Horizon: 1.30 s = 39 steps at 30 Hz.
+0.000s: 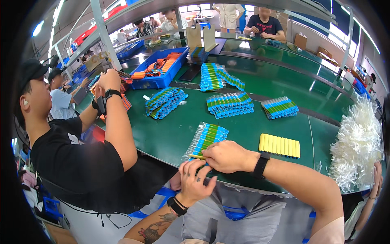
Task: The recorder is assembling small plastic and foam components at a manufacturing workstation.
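My right hand (226, 156) and my left hand (195, 179) meet at the table's near edge, both pinching one thin yellow stick (196, 156) that pokes out to the left. The hands sit at the near end of a fanned pile of bagged blue, green and yellow sticks (207, 136). A row of bare yellow sticks (279, 145) lies side by side just right of my right wrist, which wears a black band.
More stacks of bagged sticks (229, 104) lie across the green table (170, 134). A blue bin (159, 67) with orange items stands at the back left. A heap of clear bags (356, 142) sits right. A person in black (77, 158) works close on my left.
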### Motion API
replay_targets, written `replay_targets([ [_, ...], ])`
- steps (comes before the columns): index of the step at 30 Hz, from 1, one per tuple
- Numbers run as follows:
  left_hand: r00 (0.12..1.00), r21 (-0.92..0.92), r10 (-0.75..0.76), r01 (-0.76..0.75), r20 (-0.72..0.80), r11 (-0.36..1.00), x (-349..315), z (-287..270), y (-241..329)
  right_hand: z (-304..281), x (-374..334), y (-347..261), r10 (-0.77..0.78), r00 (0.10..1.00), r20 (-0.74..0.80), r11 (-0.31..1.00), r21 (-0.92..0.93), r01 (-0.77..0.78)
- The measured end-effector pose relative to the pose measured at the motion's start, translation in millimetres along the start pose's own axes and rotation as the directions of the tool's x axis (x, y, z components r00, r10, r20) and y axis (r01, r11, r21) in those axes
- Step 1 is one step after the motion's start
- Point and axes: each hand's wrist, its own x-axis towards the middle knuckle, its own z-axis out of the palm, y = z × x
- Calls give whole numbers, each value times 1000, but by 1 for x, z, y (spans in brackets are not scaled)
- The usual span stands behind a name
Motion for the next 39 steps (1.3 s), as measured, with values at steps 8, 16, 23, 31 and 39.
replay_targets([
  [8, 990, 62, -39, 31, 133, 998, 1, 0, -5, -75, 7, 48, 548, 650, -527, 698, 716, -9],
  [16, 928, 7, -266, 273, 260, 962, 43, -13, 7, -143, -55, 13, 597, 658, -460, 629, 777, -28],
  [23, 537, -709, -464, 508, 705, -489, 61, -24, 61, -98, -111, -55, 544, 832, -112, 302, 951, -69],
  [31, 503, -642, -415, 687, 758, -340, 36, -1, 76, -35, -216, -30, 779, 624, -62, 171, 978, -116],
  [39, 343, -374, -157, 889, 926, -264, 0, -2, 89, 55, -285, -64, 828, 528, -189, 308, 940, -145],
])
